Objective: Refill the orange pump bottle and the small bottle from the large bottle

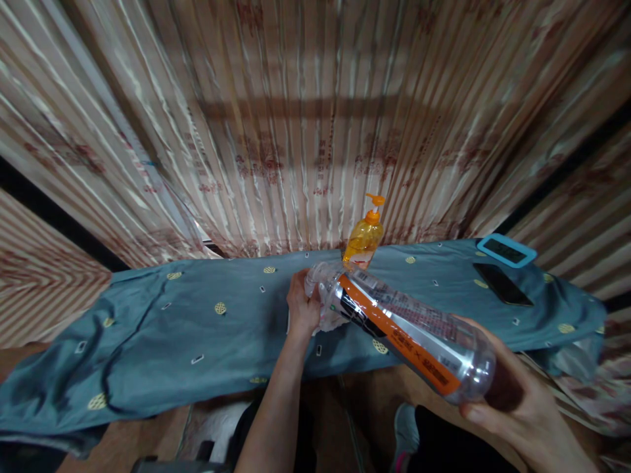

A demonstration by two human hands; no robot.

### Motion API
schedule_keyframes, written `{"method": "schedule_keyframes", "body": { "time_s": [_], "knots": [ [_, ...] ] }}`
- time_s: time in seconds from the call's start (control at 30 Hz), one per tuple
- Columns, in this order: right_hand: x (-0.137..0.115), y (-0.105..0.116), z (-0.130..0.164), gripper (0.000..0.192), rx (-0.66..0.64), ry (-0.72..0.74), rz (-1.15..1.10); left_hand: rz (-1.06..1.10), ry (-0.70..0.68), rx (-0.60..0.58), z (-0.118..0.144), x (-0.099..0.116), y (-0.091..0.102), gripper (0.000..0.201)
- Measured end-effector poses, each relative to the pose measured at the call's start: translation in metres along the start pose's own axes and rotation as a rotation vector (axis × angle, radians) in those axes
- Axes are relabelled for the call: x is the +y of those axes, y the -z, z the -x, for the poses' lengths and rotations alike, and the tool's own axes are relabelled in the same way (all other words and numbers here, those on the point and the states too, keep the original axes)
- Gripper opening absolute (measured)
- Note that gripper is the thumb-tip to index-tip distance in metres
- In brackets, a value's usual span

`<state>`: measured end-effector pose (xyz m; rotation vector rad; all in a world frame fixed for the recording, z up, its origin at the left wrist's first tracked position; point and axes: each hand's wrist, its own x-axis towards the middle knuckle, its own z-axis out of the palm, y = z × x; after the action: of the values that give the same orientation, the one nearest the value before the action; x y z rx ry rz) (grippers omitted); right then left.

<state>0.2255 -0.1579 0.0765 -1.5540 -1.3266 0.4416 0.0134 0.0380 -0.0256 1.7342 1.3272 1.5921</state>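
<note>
Clear plastic bottle with orange, black and silver label [401, 332]: tilted on its side, base near the right hand [525, 397] and closer to the viewer, narrower end at the left hand [302, 307]. Label band runs lengthwise, faces up. Crumpled whitish piece [329, 320] just under the narrower end; material unclear.

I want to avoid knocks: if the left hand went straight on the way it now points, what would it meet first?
Probably the neck end of the clear bottle, which the left hand seems to touch; beyond, the patterned curtain, though depth is unclear.
</note>
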Motion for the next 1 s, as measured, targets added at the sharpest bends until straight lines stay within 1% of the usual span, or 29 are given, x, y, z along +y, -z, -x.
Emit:
{"method": "schedule_keyframes", "body": {
  "time_s": [0.13, 0.23, 0.3, 0.43, 0.7, 1.0],
  "knots": [
    [0.010, 0.008, 0.008, 0.093, 0.017, -0.064, -0.083, 0.006, -0.007, 0.001, 0.000, 0.001, 0.000, 0.028],
    [0.016, 0.014, 0.013, 0.081, 0.007, -0.072, -0.194, 0.004, -0.017, 0.004, 0.000, 0.000, -0.001, 0.028],
    [0.017, 0.015, 0.014, 0.076, -0.012, -0.065, -0.240, -0.007, -0.014, 0.010, 0.000, -0.001, -0.001, 0.027],
    [0.015, 0.016, 0.012, 0.076, -0.040, -0.062, -0.268, -0.020, -0.013, 0.012, 0.000, -0.002, -0.002, 0.027],
    [0.008, 0.013, 0.010, 0.074, -0.005, -0.048, -0.272, -0.010, -0.023, 0.008, 0.000, -0.002, -0.001, 0.028],
    [0.013, 0.014, 0.011, 0.075, -0.037, -0.027, -0.276, 0.001, -0.028, 0.021, 0.000, -0.001, -0.002, 0.029]
  ]
}}
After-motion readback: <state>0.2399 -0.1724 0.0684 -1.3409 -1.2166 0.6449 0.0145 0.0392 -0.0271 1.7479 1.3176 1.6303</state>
